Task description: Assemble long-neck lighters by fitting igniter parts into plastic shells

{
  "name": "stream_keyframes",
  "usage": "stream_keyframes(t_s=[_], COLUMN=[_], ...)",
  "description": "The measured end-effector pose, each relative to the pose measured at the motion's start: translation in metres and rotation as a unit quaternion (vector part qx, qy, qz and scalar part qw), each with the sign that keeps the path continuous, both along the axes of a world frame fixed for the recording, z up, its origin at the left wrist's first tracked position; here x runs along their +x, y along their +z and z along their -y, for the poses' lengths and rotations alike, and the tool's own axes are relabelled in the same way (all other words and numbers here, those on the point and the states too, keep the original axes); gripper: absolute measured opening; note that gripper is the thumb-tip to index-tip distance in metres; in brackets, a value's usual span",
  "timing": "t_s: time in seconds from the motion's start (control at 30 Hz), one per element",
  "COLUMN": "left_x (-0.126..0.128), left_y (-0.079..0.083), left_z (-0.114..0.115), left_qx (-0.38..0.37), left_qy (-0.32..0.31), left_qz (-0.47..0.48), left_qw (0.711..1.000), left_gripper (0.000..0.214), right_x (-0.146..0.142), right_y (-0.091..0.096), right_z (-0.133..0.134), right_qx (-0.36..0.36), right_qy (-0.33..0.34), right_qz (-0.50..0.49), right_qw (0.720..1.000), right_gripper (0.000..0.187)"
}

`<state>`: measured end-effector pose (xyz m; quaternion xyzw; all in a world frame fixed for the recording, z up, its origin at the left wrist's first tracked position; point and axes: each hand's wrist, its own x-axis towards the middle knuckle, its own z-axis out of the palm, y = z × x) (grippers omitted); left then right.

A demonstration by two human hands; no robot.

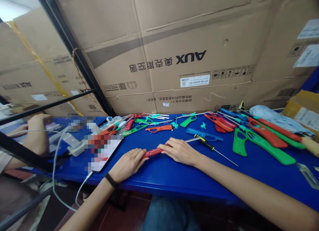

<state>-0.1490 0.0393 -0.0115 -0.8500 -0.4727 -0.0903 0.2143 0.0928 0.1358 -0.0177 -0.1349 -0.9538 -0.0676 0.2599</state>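
Low over the blue table, a red long-reach lighter (pixel 154 153) is held level between both hands. My left hand (pixel 131 163), with a black band at the wrist, is closed around its left end. The fingers of my right hand (pixel 178 151) wrap over its other end and hide part of it. A metal tube (pixel 190 140) sticks out beyond the right hand; whether it belongs to the lighter I cannot tell. Just right of it lies a screwdriver (pixel 206 143) with a black and yellow handle. Behind my hands lie a blue casing half (pixel 204 134) and an orange-red one (pixel 159 128).
Green lighter casings (pixel 270 149) and red ones (pixel 220 121) lie to the right. A phone (pixel 109 154) with a white cable (pixel 80 188) is at the left, near a power strip (pixel 77 148). Cardboard boxes (pixel 169 32) stand behind. Another person's arm (pixel 38 134) shows beyond the black frame (pixel 82 61).
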Motion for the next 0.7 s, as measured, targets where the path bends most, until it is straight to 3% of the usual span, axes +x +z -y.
stream_keyframes(t_s=[0.3, 0.5, 0.7], left_x=[0.023, 0.02, 0.023], left_y=[0.002, -0.001, 0.003], left_z=[-0.003, -0.004, -0.004], left_qx=[0.03, 0.024, 0.021], left_qy=[-0.017, -0.032, -0.021], left_qz=[0.018, 0.071, 0.056], left_qw=[0.999, 0.997, 0.998], left_gripper=[0.033, 0.027, 0.028], right_x=[-0.002, -0.002, -0.002], right_y=[0.0, 0.002, 0.0], right_z=[0.001, -0.002, -0.001], right_qx=[0.013, -0.014, -0.026], right_qy=[0.025, 0.026, 0.029], right_qz=[0.001, -0.021, -0.027], right_qw=[1.0, 0.999, 0.999], right_gripper=[0.034, 0.029, 0.026])
